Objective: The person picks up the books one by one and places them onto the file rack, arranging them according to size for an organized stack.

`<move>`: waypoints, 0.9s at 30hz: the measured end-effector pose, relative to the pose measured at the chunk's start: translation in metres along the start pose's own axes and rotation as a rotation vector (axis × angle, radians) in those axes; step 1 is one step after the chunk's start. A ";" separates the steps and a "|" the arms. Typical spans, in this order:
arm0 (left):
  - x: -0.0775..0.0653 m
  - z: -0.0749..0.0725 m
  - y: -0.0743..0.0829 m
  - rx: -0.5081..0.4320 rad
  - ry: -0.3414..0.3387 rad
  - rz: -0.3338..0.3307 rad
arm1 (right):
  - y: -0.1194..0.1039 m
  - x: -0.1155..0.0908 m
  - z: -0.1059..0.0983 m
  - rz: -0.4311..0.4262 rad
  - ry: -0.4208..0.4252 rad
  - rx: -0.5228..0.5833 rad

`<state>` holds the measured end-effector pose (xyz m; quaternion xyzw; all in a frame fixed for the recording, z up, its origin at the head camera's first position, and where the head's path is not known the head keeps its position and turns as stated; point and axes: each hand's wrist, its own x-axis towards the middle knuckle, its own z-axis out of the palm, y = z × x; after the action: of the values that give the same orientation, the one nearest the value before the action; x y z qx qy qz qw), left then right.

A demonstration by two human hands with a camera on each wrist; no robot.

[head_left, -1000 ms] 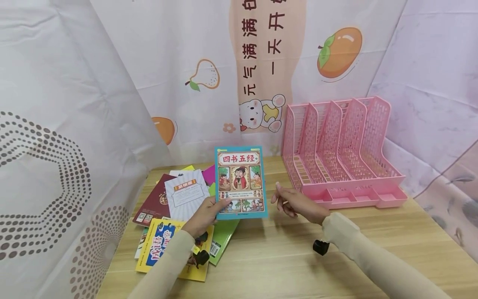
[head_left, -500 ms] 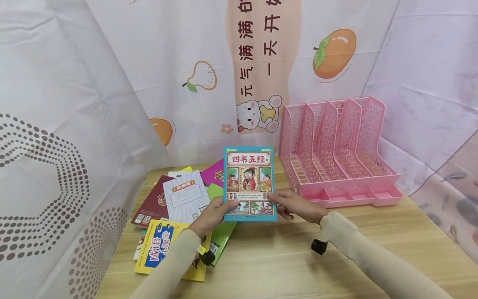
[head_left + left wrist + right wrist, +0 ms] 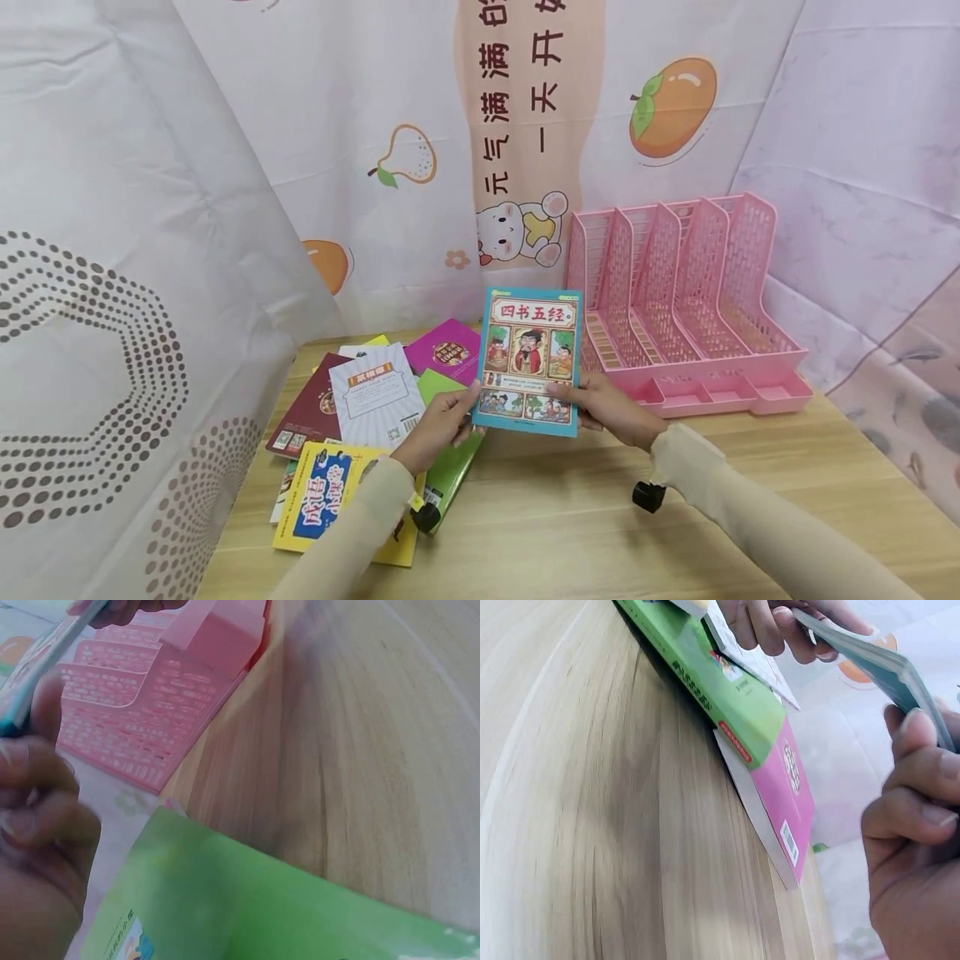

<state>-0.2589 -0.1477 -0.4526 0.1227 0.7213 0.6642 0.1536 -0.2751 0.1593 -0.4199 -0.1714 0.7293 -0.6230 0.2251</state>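
A thin blue-bordered book with red title characters and cartoon figures on its cover is held up above the table, cover toward the head camera. My right hand grips its lower right side, thumb on the cover and fingers behind. At the lower left edge, my left hand pinches it lightly, fingers curled. The right wrist view shows the book edge-on between both hands. Below the left hand lies a green book, overlapping a magenta book.
More books lie in a loose pile at left: a yellow one, a white one and a dark red one. A pink file rack with upright dividers and small front trays stands at right. Printed curtains surround the wooden table.
The blue book has moved right toward the rack. My right hand has come from beside it and taken its right side. The left hand has slid to the edge, its thumb off the cover.
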 end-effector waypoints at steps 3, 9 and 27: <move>0.005 0.004 -0.001 0.005 0.049 0.013 | -0.001 -0.006 -0.008 -0.004 0.082 0.005; 0.016 0.013 -0.005 0.084 0.056 -0.014 | -0.005 -0.016 -0.024 -0.030 0.163 0.025; 0.053 0.068 -0.006 0.144 0.000 0.023 | -0.007 -0.043 -0.061 -0.072 0.376 0.011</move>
<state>-0.2818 -0.0658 -0.4667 0.1417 0.7658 0.6121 0.1368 -0.2724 0.2318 -0.4009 -0.0767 0.7486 -0.6555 0.0635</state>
